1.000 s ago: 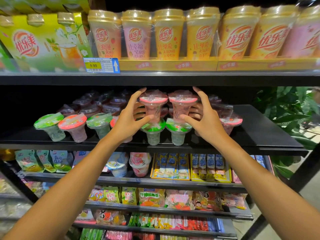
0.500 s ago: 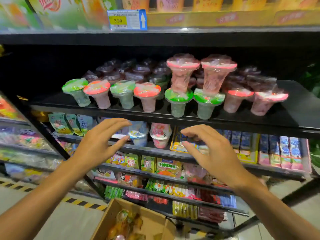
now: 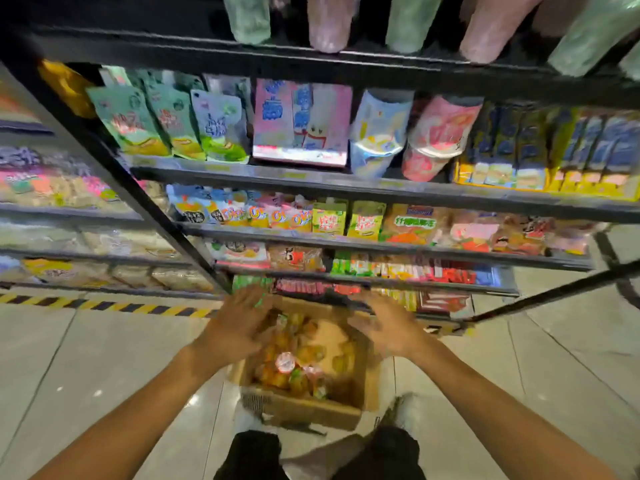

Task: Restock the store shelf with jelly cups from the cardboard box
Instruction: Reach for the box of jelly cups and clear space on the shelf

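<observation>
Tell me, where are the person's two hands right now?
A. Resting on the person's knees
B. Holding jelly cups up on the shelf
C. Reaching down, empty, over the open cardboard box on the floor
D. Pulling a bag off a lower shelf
C: the left hand and right hand, fingers spread and holding nothing, hang over the cardboard box of jelly cups.
</observation>
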A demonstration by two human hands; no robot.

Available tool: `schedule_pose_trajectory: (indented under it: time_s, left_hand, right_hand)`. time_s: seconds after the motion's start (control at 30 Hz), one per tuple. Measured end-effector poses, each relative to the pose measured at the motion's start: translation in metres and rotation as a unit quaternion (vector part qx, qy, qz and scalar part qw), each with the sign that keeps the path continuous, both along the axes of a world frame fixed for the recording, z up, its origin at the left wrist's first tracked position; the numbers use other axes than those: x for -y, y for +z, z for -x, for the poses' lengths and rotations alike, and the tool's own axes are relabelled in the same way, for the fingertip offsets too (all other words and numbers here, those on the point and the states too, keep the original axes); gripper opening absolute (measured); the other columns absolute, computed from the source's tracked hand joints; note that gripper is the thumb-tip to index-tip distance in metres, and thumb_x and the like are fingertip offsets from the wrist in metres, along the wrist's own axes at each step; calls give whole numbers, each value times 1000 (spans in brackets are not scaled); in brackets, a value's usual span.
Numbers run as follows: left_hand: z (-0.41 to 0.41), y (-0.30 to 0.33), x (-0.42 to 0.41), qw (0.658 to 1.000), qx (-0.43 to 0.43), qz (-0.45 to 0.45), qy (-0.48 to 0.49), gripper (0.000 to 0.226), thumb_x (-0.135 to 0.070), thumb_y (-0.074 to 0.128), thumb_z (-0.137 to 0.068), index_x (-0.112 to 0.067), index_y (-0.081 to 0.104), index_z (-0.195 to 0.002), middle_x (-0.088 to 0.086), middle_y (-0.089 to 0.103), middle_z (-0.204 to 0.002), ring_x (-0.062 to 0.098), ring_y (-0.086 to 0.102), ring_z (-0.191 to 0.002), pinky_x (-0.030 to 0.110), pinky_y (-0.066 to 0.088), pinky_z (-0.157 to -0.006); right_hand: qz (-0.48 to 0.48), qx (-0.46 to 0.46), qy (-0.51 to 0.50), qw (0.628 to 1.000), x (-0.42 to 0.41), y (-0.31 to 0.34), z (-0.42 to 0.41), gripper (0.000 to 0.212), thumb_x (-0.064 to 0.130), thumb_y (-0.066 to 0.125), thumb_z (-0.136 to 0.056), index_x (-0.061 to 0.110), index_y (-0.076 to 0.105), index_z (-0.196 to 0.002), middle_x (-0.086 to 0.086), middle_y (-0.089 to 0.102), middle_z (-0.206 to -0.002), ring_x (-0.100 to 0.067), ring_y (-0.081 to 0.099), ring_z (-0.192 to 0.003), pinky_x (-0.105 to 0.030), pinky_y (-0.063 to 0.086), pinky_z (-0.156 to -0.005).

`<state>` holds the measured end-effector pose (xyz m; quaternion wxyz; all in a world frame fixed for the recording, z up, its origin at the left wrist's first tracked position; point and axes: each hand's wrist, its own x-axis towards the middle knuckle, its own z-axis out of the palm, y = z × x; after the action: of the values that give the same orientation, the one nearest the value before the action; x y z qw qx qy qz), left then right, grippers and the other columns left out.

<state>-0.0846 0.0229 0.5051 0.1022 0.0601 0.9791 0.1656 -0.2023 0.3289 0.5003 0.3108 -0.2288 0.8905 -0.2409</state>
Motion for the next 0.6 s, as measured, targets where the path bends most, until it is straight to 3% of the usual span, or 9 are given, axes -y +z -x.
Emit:
schedule_pose_trajectory:
  time_s: [0.1,0.3,0.37,0.43,0.5,0.6]
  left_hand:
    - [-25,-45,30,999,28,-9,-19,61,-66,23,-99,-23,47,-135,18,61,-136,40,63,-117,48,56,-89]
    - [-44,-141,43,984,167,-54,-6,56,-50,51,-87,-25,36,-135,16,64,-129,42,65,-112,49,57,-90]
    - [-47,-171,38,978,198,-63,-9,65,-40,70,-81,-22,39,-135,16,66,-125,39,68,-106,46,60,-82]
    - [-52,-205,33,979,199,-51,-16,70,-37,76,-77,-23,40,-136,14,68,-122,37,70,-104,42,61,-79]
    - [-59,-237,27,974,221,-42,0,67,-38,72,-86,-30,36,-141,10,62,-135,34,65,-116,41,59,-88]
    - [-64,-280,15,958,285,-30,24,68,-43,57,-99,-30,24,-156,1,35,-160,25,45,-140,37,45,-110]
  right_hand:
    - [-68,54,-23,996,18,-41,-43,47,50,58,-98,32,53,-141,4,60,-136,-17,58,-122,-30,49,-97]
    - [-84,160,-135,974,19,-127,-101,54,45,64,-95,23,53,-144,0,60,-141,-19,58,-127,-30,47,-102]
    - [-81,182,-151,968,16,-159,-114,66,63,58,-91,23,53,-143,-1,62,-139,-22,61,-124,-32,49,-101]
    - [-61,186,-170,966,10,-201,-123,87,87,43,-79,26,54,-141,-1,63,-136,-26,62,-122,-37,51,-101]
    - [-38,195,-205,958,-4,-255,-138,100,100,30,-67,33,55,-136,-1,64,-134,-28,66,-117,-44,55,-97]
    - [-14,222,-225,948,-12,-318,-146,72,93,43,-72,46,49,-127,2,63,-134,-25,66,-115,-49,58,-94]
